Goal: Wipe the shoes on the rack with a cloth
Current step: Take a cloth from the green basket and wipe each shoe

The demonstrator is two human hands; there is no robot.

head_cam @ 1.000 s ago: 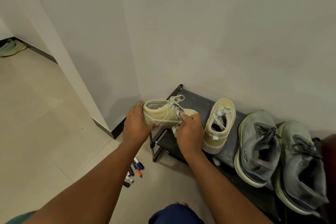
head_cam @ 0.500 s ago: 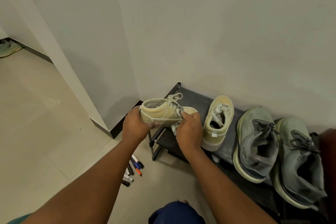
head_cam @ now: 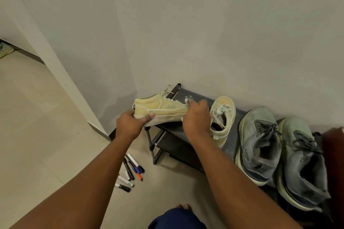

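Left hand (head_cam: pixel 130 123) grips the heel of the yellow sneaker (head_cam: pixel 160 108), holding it on its side above the rack's (head_cam: pixel 195 96) left end. Right hand (head_cam: pixel 196 117) curls over the toe, pinching a white cloth (head_cam: pixel 188 98) against it. Its twin (head_cam: pixel 223 117) sits on the rack's top shelf beside two grey trainers (head_cam: pixel 260 145). Marker pens (head_cam: pixel 131 170) lie on the floor below the left edge.
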